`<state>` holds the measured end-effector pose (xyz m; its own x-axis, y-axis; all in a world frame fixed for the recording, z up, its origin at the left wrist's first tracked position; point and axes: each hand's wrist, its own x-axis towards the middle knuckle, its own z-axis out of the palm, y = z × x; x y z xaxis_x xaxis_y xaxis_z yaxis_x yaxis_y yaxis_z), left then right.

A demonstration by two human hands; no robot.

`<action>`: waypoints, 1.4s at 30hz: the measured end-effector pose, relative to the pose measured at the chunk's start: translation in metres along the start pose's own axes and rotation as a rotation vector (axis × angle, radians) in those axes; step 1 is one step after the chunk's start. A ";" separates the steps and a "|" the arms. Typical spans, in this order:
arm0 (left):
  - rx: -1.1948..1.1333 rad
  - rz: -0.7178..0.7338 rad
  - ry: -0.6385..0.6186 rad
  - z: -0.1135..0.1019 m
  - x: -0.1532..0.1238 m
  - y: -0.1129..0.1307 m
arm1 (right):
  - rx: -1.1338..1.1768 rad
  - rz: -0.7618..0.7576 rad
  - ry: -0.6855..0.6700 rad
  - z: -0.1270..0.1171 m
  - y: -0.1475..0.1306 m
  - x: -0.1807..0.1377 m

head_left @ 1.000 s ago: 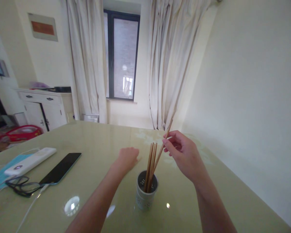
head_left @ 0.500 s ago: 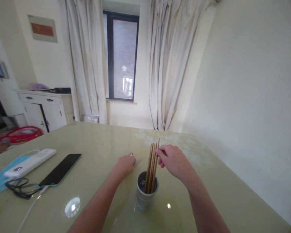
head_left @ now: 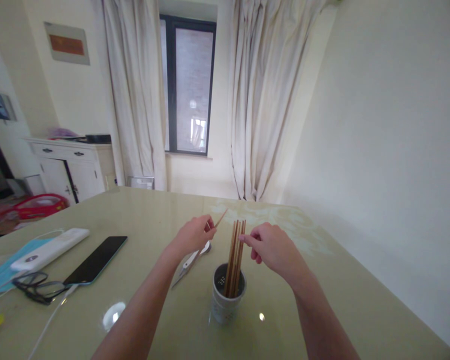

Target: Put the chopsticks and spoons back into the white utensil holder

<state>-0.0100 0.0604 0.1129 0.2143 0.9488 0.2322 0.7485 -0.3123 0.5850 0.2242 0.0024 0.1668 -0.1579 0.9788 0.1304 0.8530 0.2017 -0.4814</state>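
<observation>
My left hand (head_left: 198, 232) is raised above the table with its fingers closed round a thin wooden chopstick (head_left: 220, 218), which slants up to the right. Below that hand lies a spoon (head_left: 206, 247) on the tabletop, partly hidden. A grey patterned chopstick holder (head_left: 225, 306) stands upright in front of me, with several brown chopsticks (head_left: 232, 260) standing in it. At their upper ends, my right hand (head_left: 268, 245) pinches the rightmost chopstick (head_left: 242, 240) between thumb and forefinger; its lower end is inside the holder.
On the glossy table (head_left: 165, 210), a phone (head_left: 95, 261), a white power bank (head_left: 50, 250), black-framed glasses (head_left: 37, 290), a blue mask (head_left: 7, 267) and a white cable (head_left: 48, 320) lie at the left. A wall (head_left: 390, 150) borders the right side.
My left hand has lifted off the tabletop with a chopstick, uncovering more of the spoon. The chopstick at my right hand now sits lower in the holder.
</observation>
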 end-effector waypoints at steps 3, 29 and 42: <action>-0.320 0.165 0.140 -0.022 -0.009 0.026 | 0.117 -0.064 0.193 -0.011 -0.008 -0.006; 0.297 -0.162 -0.155 0.031 0.007 -0.040 | 0.258 -0.163 0.195 -0.021 -0.008 -0.013; 0.357 -0.212 -0.225 0.054 0.006 -0.068 | 0.050 0.007 -0.046 -0.002 0.005 0.003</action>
<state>-0.0259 0.0902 0.0326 0.1348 0.9890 -0.0606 0.9510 -0.1119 0.2883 0.2293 0.0060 0.1666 -0.1758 0.9805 0.0874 0.8284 0.1953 -0.5250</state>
